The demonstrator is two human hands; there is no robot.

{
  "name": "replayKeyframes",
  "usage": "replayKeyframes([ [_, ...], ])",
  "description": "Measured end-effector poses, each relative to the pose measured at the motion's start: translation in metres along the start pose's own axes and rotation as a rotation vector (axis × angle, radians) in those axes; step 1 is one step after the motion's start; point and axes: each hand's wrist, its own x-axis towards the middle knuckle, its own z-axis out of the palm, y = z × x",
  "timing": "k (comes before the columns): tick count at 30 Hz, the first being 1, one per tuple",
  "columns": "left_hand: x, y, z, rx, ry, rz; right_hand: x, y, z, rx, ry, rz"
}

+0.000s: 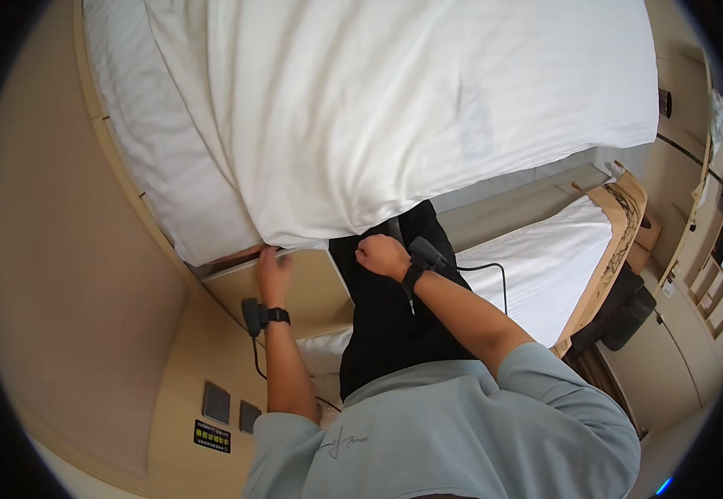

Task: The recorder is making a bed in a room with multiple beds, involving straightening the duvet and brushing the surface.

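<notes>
A white duvet covers the bed before me, its near edge hanging by my legs. To its left, a band of white bedding runs along the headboard side. My left hand is at the bed's near left corner, between the bedding and a light wooden bedside cabinet. Its fingertips reach the duvet's lower edge, and whether they grip it is unclear. My right hand is curled in front of my dark trousers, close to the duvet edge. No held thing is visible in it.
A second bed with a white sheet and a patterned tan cloth stands to the right. Beyond it is a black chair. The padded headboard rises at left, with wall switches below. Cables run from both wrist devices.
</notes>
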Motion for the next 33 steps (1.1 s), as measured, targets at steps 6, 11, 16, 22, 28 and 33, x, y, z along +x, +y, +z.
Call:
replayKeyframes([
  [6, 0.013, 0.007, 0.026, 0.255, 0.049, -0.103, 0.009, -0.035, 0.017, 0.317, 0.221, -0.237],
  [11, 0.009, 0.001, 0.037, 0.152, 0.286, 0.031, 0.039, -0.046, 0.034, 0.403, 0.012, -0.308],
  [16, -0.003, 0.025, 0.029, 0.064, 0.14, 0.119, 0.065, -0.052, 0.044, 0.489, -0.173, -0.126],
  [22, 0.005, 0.019, 0.026, 0.218, 0.21, -0.152, 0.11, -0.056, 0.052, 0.273, -0.433, -0.08],
  [28, -0.005, -0.007, 0.033, 0.244, 0.236, -0.14, 0.115, -0.117, 0.064, -0.236, -0.461, -0.27],
  [33, 0.003, -0.01, 0.008, 0.154, 0.161, -0.21, 0.132, -0.105, 0.08, -0.211, -0.479, -0.486],
])
